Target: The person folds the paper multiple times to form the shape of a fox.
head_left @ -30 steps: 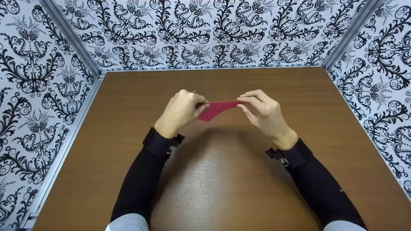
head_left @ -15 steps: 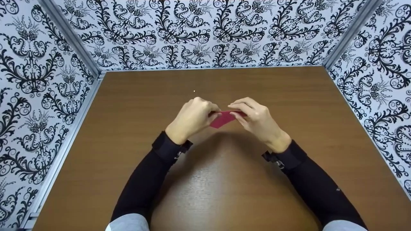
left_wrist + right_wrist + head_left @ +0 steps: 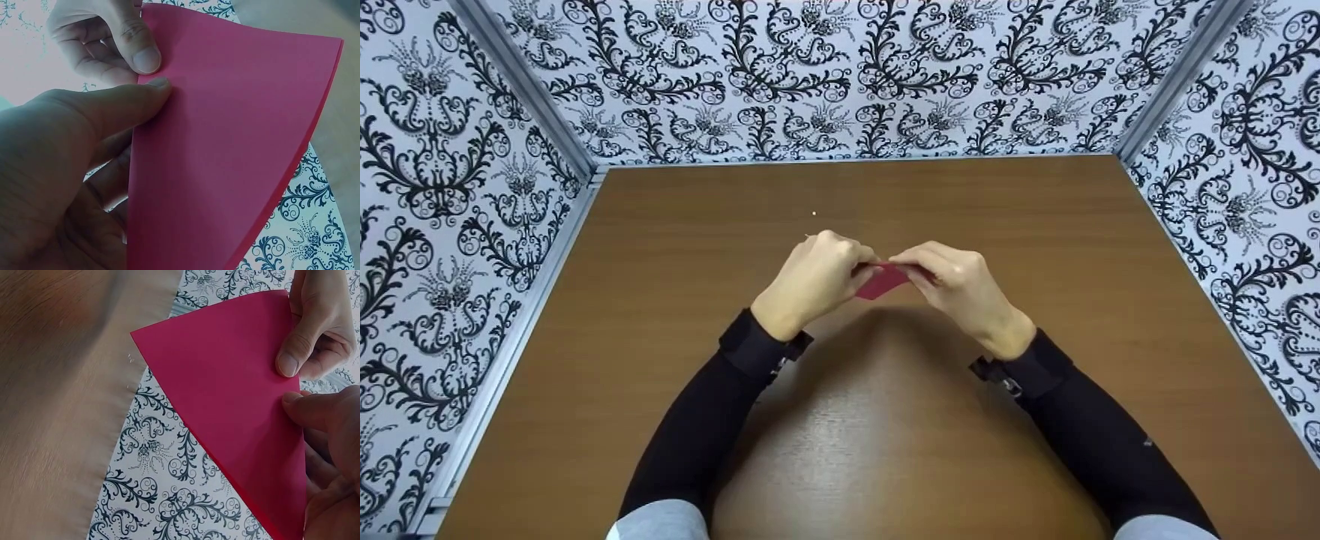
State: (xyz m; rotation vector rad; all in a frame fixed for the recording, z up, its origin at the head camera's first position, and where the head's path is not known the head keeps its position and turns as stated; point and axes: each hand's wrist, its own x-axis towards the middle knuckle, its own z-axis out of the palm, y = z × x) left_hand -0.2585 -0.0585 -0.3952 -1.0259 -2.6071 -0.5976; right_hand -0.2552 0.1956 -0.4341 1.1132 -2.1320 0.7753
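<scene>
A folded sheet of deep pink paper point(image 3: 883, 282), roughly triangular, hangs from both hands above the table. My left hand point(image 3: 819, 276) pinches its upper folded edge, thumb on the near face. Close beside it, my right hand point(image 3: 960, 289) pinches the same edge with thumb and fingers. In the left wrist view the two thumbs nearly meet on the paper point(image 3: 225, 118), whose layers show along the slanting side. From the right wrist, the paper point(image 3: 225, 377) shows a pointed corner on the left; fingers behind the sheet are partly hidden.
A brown wooden table point(image 3: 840, 450) spreads beneath the hands. White panels with black scrollwork point(image 3: 787, 75) stand at the back and both sides, framed by grey metal rails point(image 3: 521, 82). One small white speck point(image 3: 814, 214) lies beyond the left hand.
Both hands have come closer together and nearer to me. The right hand has shifted from the paper's right tip inward along the fold, its spread fingers now pinching there.
</scene>
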